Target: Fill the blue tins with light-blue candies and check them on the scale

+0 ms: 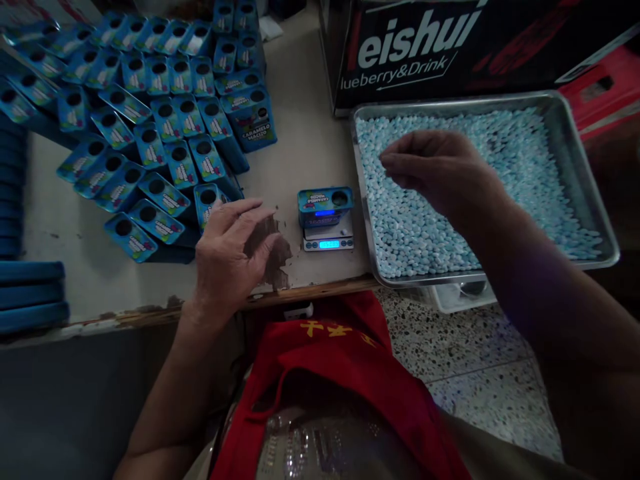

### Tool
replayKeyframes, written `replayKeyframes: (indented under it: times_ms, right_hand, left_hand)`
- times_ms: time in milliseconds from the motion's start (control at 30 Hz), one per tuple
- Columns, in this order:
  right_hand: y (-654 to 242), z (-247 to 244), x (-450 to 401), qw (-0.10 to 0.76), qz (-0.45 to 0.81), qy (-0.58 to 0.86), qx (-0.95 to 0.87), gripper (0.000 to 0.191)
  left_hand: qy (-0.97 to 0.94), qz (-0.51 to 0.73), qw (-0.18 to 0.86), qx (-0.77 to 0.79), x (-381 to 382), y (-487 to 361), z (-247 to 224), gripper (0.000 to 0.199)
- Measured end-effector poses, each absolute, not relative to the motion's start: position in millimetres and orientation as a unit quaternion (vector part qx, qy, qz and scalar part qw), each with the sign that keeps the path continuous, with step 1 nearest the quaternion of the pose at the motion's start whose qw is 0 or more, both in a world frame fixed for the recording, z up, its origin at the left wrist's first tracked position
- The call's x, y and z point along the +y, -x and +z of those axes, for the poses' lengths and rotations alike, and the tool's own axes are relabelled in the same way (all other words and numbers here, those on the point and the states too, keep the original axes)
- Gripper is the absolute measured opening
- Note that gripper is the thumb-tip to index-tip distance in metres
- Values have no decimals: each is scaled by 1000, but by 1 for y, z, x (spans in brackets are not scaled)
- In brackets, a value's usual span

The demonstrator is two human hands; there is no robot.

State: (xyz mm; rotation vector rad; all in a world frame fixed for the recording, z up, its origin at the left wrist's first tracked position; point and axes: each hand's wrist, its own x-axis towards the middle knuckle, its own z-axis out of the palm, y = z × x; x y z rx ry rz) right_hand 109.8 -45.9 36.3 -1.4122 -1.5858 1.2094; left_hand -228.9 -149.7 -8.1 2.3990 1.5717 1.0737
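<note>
A blue candy tin [325,207] with a round hole in its top stands on a small digital scale [329,241], whose display glows blue. A small pale candy lies on the scale's plate in front of the tin. My left hand [233,243] rests by the table's front edge, fingers apart and holding nothing, beside the nearest tins of a large group [180,163]. Over the metal tray [363,193] of small pale-blue candies [415,233], my right hand [433,163] has its fingertips pinched together. Whatever they hold is hidden.
A black carton [425,47] stands behind the tray. More blue tins are stacked at the far left [30,297]. The tray sticks out past the worn wooden front edge [310,290] of the table, above a white container [463,297]. Something red [600,87] lies at the right.
</note>
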Motion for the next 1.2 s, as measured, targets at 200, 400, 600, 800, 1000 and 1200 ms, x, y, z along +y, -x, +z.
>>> replayKeyframes:
  times_ms: [200,400,600,800,1000,1200]
  right_hand:
    - [-113,3,-88,212,294,573,-735,9]
    - [-57,0,-113,-41,159,572,-804,29]
    - [-61,1,-120,33,202,567,-798,17]
    - [-124,-4,-113,261,292,632,-669,16]
    - [-157,-30,-100,299,305,670,-607,18]
    - [-155,-29,-90,270,138,624,-721,23]
  left_hand:
    - [-780,325,52,532,-152,223,-8,27]
    - [-786,328,16,523,-158,212,-1,18]
    - [-780,316,0,540,-169,234,-8,15]
    - [-767,323,47,553,-171,238,-7,23]
    - [-788,330,23,519,-169,218,6,17]
    - [-803,323,-30,500,-161,194,21,17]
